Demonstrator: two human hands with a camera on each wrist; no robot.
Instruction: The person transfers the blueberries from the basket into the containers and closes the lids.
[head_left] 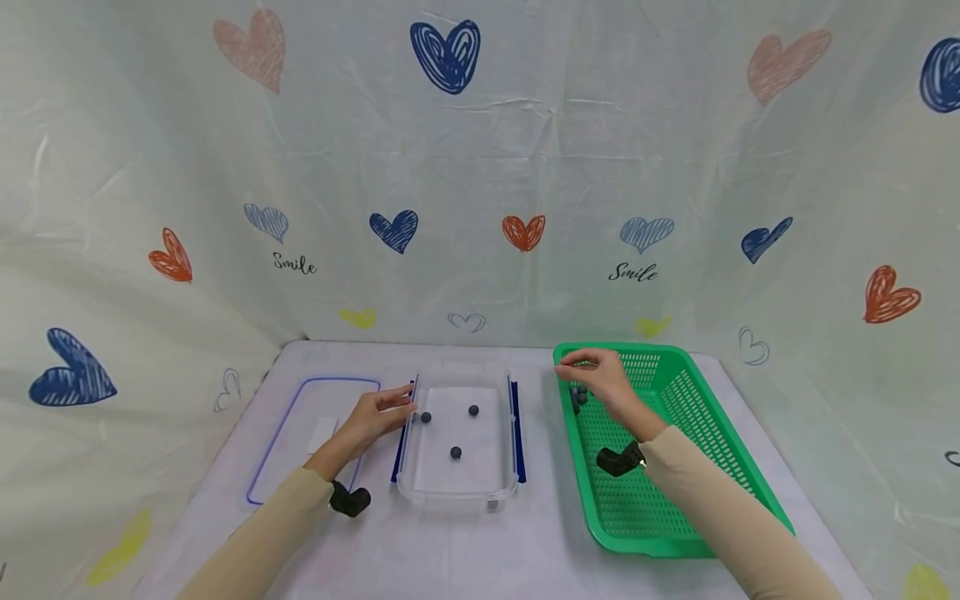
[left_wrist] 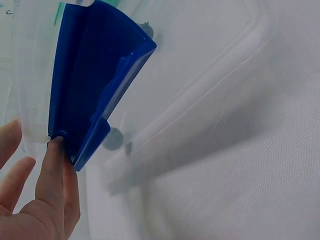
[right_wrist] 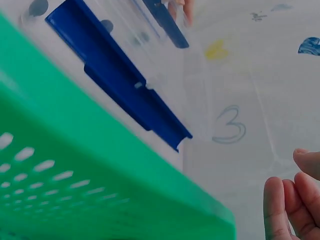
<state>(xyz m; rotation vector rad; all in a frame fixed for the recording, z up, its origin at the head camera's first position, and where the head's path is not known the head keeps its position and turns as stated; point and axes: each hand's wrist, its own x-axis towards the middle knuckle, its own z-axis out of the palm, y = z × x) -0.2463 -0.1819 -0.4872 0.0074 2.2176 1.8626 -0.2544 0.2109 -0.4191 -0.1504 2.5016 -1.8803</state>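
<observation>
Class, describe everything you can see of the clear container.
The clear container looks plastic: rectangular, round-cornered, open-topped and see-through. Blue flaps stick out, unfastened, along its two long sides. It stands upright on the white-covered table, between a blue-edged lid and the green basket. Three small, dark balls lie inside, apart from one another. The left hand touches its left side with its fingertips.

Left hand (head_left: 372, 419) at clear plastic box (head_left: 487, 475), right hand (head_left: 600, 379) above green perforated plastic basket (head_left: 637, 517)

Three small, round, dark balls (head_left: 456, 452) lie in the box between its dark blue side flaps (head_left: 519, 442). More dark balls (head_left: 582, 395) sit in the basket, below the right hand. Left of the box, a clear, blue-edged rectangular lid (head_left: 315, 408) lies on the white bench (head_left: 472, 550).
</observation>
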